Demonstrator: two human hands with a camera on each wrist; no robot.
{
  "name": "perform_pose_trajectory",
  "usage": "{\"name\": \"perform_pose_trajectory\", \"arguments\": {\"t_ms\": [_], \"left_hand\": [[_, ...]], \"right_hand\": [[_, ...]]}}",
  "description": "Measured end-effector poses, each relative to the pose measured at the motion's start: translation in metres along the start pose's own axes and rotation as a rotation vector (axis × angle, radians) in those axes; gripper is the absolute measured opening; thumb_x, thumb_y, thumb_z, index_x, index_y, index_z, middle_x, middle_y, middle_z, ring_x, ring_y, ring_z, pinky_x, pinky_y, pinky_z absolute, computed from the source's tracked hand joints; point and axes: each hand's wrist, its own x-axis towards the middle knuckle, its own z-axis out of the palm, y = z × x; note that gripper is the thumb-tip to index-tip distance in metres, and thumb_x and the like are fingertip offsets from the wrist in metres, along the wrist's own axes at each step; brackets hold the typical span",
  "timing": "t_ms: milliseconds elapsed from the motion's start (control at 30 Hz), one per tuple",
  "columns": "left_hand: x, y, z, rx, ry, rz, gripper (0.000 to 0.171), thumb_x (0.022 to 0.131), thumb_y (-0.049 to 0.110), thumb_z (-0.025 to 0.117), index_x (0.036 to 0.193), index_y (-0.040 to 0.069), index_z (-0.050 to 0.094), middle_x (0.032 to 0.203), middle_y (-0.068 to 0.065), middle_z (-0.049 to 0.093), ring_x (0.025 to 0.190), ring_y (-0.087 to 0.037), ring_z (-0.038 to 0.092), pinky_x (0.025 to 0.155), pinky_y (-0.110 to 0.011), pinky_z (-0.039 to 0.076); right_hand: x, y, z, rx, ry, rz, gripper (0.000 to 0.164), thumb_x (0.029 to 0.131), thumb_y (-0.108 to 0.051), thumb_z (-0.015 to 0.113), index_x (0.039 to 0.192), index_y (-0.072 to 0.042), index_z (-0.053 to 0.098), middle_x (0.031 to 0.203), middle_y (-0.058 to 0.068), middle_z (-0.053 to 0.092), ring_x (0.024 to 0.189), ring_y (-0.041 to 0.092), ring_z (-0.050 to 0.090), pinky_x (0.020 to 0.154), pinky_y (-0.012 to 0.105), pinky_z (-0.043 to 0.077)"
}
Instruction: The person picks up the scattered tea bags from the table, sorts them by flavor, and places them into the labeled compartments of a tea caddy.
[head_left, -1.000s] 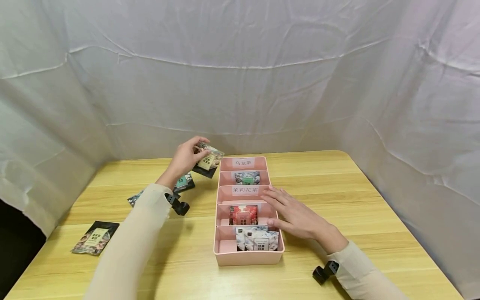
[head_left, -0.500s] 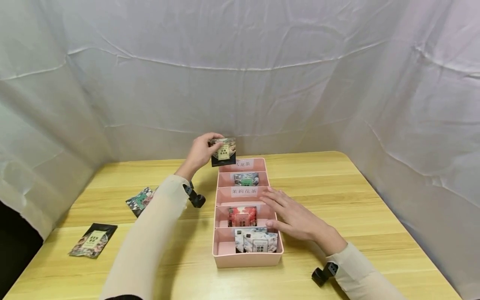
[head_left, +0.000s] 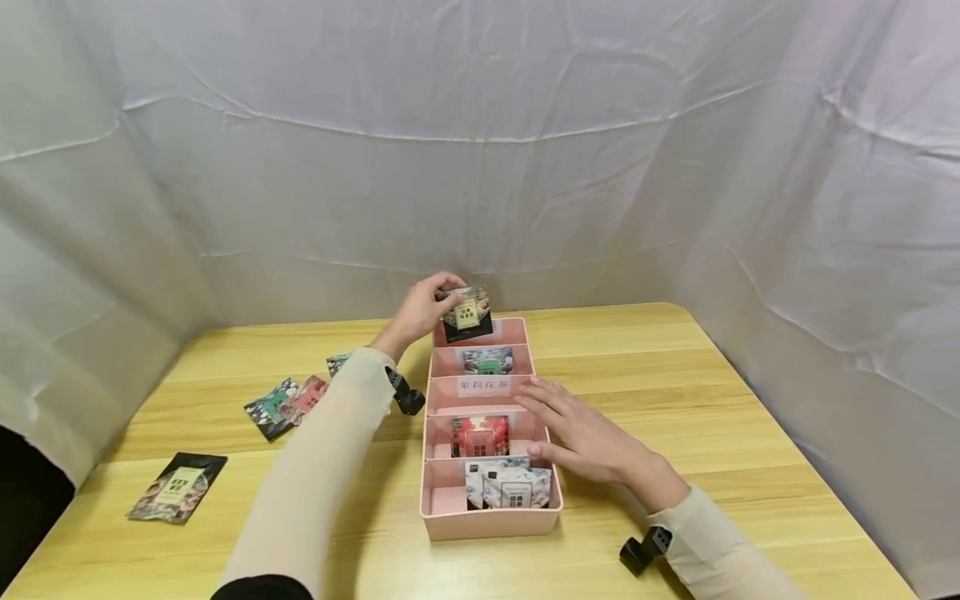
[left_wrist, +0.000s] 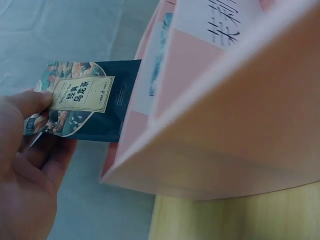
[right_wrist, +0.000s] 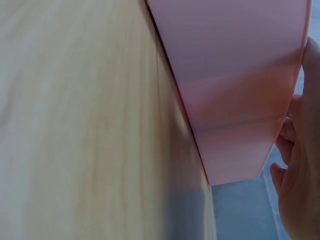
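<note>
My left hand (head_left: 420, 315) pinches a tea sachet (head_left: 469, 318) by its edge, thumb on the printed face. The sachet is dark with a pale yellow label, and in the left wrist view its dark end enters the farthest compartment of the pink divided box (head_left: 491, 525). My right hand (head_left: 596, 432) rests at the box's right rim with fingers spread and relaxed; the right wrist view has those fingers along the upper edge. Inside the box, a green-labelled sachet (head_left: 487, 361), a red sachet (head_left: 480, 435) and white sachets (head_left: 517, 487) stand in separate compartments.
Left on the wooden table (head_left: 637, 350) lie a dark sachet with a yellow label (head_left: 178, 487), a green-labelled one (head_left: 270, 408) and a reddish one (head_left: 306, 396). Another sachet (head_left: 337, 362) is partly hidden behind the left sleeve. A pale cloth (head_left: 480, 183) surrounds the table.
My left hand has carried the sachet rightward from beside the box to its far compartment and lowered it there. More loose sachets show behind the left arm. The right hand has stayed put.
</note>
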Motion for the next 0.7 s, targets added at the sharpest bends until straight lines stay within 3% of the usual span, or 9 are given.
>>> {"name": "perform_pose_trajectory", "arguments": {"t_ms": [133,267,367,467,700], "left_hand": [[0.0002,-0.0025,0.0034,0.006,-0.039,-0.007,0.017,0.099,0.019,0.061,0.114,0.012,0.064,0.104,-0.007,0.065,0.079,-0.023,0.058,0.063,-0.035,0.051],[-0.0009,-0.0026,0.0057,-0.048,-0.120,-0.029,0.016,0.099,0.018,0.060,0.112,0.010,0.063,0.098,-0.009,0.065,0.074,-0.039,0.061,0.064,-0.049,0.056],[-0.0023,-0.0031,0.0084,-0.070,-0.179,-0.040,0.013,0.099,0.016,0.060,0.109,0.008,0.063,0.098,-0.010,0.066,0.078,-0.038,0.063,0.069,-0.054,0.056],[-0.0046,-0.0042,0.0096,-0.059,-0.213,-0.041,0.015,0.099,0.014,0.059,0.111,0.006,0.064,0.102,-0.010,0.067,0.085,-0.031,0.064,0.074,-0.050,0.057],[-0.0094,-0.0061,0.0024,-0.030,-0.192,0.006,0.019,0.099,0.013,0.059,0.116,0.005,0.065,0.111,-0.016,0.066,0.096,-0.030,0.063,0.082,-0.045,0.055]], "right_hand": [[-0.0007,-0.0006,0.0006,-0.004,-0.007,0.001,0.067,0.101,-0.043,0.046,0.153,-0.006,0.029,0.159,0.012,0.024,0.147,0.029,0.017,0.118,0.048,0.014],[-0.0008,-0.0008,-0.0003,0.004,-0.017,0.017,0.067,0.101,-0.043,0.046,0.154,-0.007,0.029,0.160,0.010,0.023,0.148,0.027,0.015,0.119,0.046,0.012],[-0.0005,-0.0002,-0.0006,0.010,-0.009,0.010,0.066,0.101,-0.042,0.047,0.154,-0.007,0.029,0.160,0.010,0.024,0.148,0.027,0.016,0.119,0.048,0.014],[0.0003,0.0007,0.0005,0.007,0.004,-0.007,0.065,0.101,-0.042,0.047,0.153,-0.005,0.031,0.159,0.011,0.026,0.147,0.029,0.018,0.118,0.051,0.016],[0.0016,0.0024,0.0012,0.003,-0.004,-0.012,0.066,0.101,-0.043,0.046,0.154,-0.006,0.029,0.160,0.011,0.024,0.147,0.028,0.016,0.117,0.052,0.017]]}}
